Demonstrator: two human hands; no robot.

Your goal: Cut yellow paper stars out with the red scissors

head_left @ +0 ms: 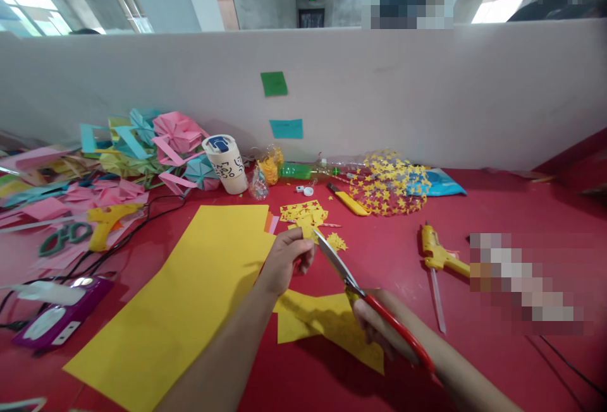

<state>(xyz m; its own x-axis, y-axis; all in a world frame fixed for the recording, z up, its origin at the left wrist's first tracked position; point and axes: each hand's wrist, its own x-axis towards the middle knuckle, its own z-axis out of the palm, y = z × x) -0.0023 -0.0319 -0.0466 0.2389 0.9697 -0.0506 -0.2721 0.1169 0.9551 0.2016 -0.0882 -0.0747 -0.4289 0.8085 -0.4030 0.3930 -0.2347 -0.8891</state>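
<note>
On the red table [497,206], a small piece of yellow paper [308,227] is held in the left hand [284,259], above the middle of the work area. The piece is pinched between the left thumb and forefinger; the other left fingers are curled below. A pair of scissors [336,261] with red handles is gripped in the right hand [382,317]. The right fingers are closed about the handles, but their exact placing is partly hidden. The scissor blades are pointed away from the body and to the left, with the tips at the right edge of the pinched piece; whether the paper lies between the blades cannot be told.

Beneath the right hand, a yellow offcut [313,318] is seen. To the left, a large yellow sheet [190,279] is laid flat, partly covered by the left forearm. Beyond the left hand, paper with star-shaped holes [303,211] is found, and a small pile of cut stars [337,242] is seen just beside the scissor tips. Farther back, a yellow cutter [349,200] is placed near a mass of yellow stars [391,184]. A yellow glue gun [435,251] is noted at right.
</note>
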